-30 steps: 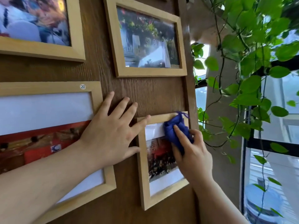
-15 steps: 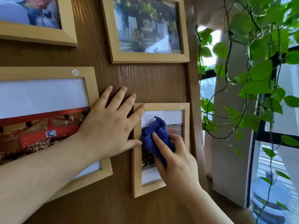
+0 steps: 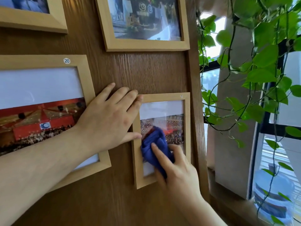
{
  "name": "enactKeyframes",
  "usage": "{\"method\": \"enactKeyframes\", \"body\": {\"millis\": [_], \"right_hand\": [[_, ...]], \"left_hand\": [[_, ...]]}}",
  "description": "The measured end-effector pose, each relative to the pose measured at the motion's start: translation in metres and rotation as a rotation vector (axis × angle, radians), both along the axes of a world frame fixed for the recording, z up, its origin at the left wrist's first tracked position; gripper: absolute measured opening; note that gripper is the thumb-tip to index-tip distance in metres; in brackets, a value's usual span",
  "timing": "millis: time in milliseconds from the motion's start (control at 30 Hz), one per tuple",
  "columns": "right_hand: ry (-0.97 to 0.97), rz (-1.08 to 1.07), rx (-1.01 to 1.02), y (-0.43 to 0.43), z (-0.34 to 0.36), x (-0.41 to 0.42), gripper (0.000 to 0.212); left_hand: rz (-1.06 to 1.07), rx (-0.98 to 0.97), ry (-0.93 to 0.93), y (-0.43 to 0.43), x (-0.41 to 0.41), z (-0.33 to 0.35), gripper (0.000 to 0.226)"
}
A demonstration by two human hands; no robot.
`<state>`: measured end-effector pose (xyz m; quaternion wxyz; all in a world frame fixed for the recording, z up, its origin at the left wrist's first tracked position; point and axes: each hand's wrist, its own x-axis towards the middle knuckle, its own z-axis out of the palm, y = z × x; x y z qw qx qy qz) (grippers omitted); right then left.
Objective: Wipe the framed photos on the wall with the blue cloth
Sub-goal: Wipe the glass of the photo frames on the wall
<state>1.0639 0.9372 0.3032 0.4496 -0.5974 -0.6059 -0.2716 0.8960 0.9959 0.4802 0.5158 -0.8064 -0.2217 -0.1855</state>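
A small light-wood framed photo (image 3: 187,128) marked 21 hangs low on the brown wooden wall. My right hand (image 3: 177,167) presses a bunched blue cloth (image 3: 154,149) against the lower left of its glass. My left hand (image 3: 109,119) lies flat on the wall beside it, fingertips and thumb touching the frame's left edge. A larger framed photo (image 3: 81,62) marked 20 hangs to the left, partly hidden by my left forearm. Another framed photo (image 3: 146,44) hangs above, and a corner of a fourth framed photo (image 3: 53,22) shows at top left.
The wall panel (image 3: 146,70) ends at a vertical wooden edge right of the small frame. Beyond it hang trailing green vines (image 3: 260,62) in front of a window with dark bars (image 3: 276,129). A pale pillar (image 3: 231,144) stands behind the vines.
My right hand has carried the blue cloth from the top of the small photo's glass down to its lower left. My left fingers have closed together against the frame.
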Motion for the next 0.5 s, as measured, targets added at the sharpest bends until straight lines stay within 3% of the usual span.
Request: {"method": "enactKeyframes", "body": {"millis": [100,333,500], "right_hand": [[-0.011,0.017,-0.036,-0.002,-0.010,0.011,0.057],[0.120,-0.169,-0.010,-0.010,-0.020,0.059,0.056],[-0.067,-0.025,-0.028,-0.008,-0.018,0.024,0.053]], "left_hand": [[-0.011,0.004,-0.005,0.000,0.000,0.000,0.095],[-0.001,0.004,-0.008,0.001,0.001,-0.003,0.096],[-0.003,0.004,-0.010,0.000,0.001,-0.004,0.096]]}}
